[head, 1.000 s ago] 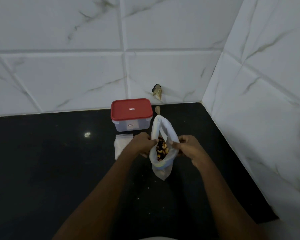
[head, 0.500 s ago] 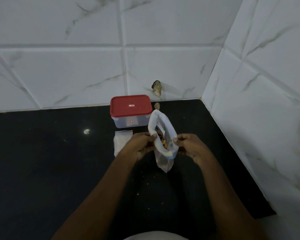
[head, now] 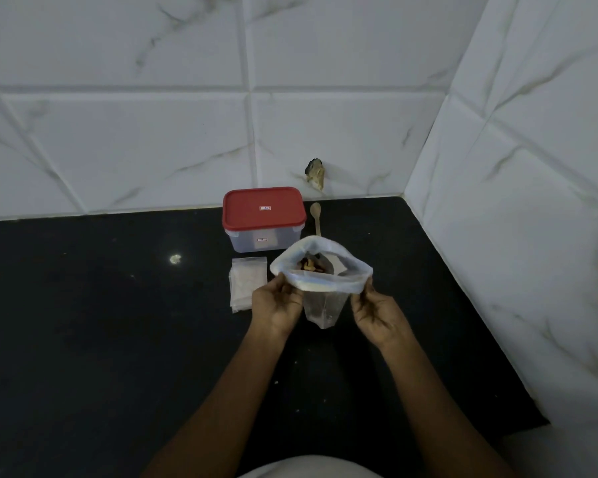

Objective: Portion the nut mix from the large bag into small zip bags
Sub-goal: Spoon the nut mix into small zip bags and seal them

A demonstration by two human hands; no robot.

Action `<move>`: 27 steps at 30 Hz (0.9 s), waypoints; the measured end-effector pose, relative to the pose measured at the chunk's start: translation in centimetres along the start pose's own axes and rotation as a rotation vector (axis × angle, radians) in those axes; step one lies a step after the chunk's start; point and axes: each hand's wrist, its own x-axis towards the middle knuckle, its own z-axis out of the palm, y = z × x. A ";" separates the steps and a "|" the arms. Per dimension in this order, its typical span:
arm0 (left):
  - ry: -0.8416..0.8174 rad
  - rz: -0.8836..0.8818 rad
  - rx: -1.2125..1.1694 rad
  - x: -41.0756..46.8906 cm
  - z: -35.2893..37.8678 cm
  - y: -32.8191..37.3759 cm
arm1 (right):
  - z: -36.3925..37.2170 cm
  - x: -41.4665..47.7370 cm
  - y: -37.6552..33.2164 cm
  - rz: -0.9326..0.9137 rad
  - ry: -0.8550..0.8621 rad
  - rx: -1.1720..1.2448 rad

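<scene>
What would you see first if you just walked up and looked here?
Most likely the clear bag of nuts in the middle of the dark counter, its mouth held wide by the left hand and the right hand. Next, the box with the bright red lid, just behind it by the white tiled wall.

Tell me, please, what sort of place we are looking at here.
Probably a home kitchen corner: a dark counter meets white marble-look wall tiles, with a red-lidded food container and a small wooden spoon at the back.
</scene>
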 end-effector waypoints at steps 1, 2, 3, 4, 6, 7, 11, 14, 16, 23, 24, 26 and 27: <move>-0.010 -0.004 0.045 0.0 0.0 0.0 | 0.0 0.0 0.0 0.019 -0.014 -0.048; -0.019 -0.001 0.122 -0.1 0.1 0.1 | -0.1 -0.1 0.0 0.029 -0.022 -0.127; -0.035 0.009 0.214 -0.1 0.2 0.3 | -0.1 -0.2 -0.2 0.027 -0.024 -0.231; -0.045 0.016 0.322 -0.3 0.3 0.4 | 0.0 -0.2 -0.5 0.012 -0.024 -0.349; -0.014 0.012 0.548 -0.3 0.7 0.6 | 0.3 -0.3 -1.0 -0.039 -0.029 -0.587; 0.027 0.023 0.670 -0.1 0.8 0.6 | 0.6 -0.1 -1.2 -0.061 -0.022 -0.696; 0.216 0.100 1.071 0.2 2.0 0.5 | 2.6 2.1 -1.6 -0.099 0.210 -1.075; 0.231 0.067 1.320 0.1 3.4 0.9 | 3.0 3.7 -1.9 -0.100 0.256 -1.140; 0.250 0.047 1.467 0.0 4.4 1.3 | 3.0 3.4 -2.1 -0.041 0.203 -1.184; 0.208 0.246 1.651 2.4 6.9 2.3 | 5.3 2.6 -2.3 -0.140 0.181 -1.523; 0.176 0.268 1.640 2.8 7.0 2.4 | 5.9 2.9 -2.1 -0.185 0.194 -1.571; 0.185 0.259 1.638 3.2 6.9 2.7 | 7.1 3.4 -1.9 -0.266 0.213 -1.659; 0.189 0.221 1.608 3.3 6.7 2.8 | 7.5 3.8 -1.8 -0.267 0.220 -1.667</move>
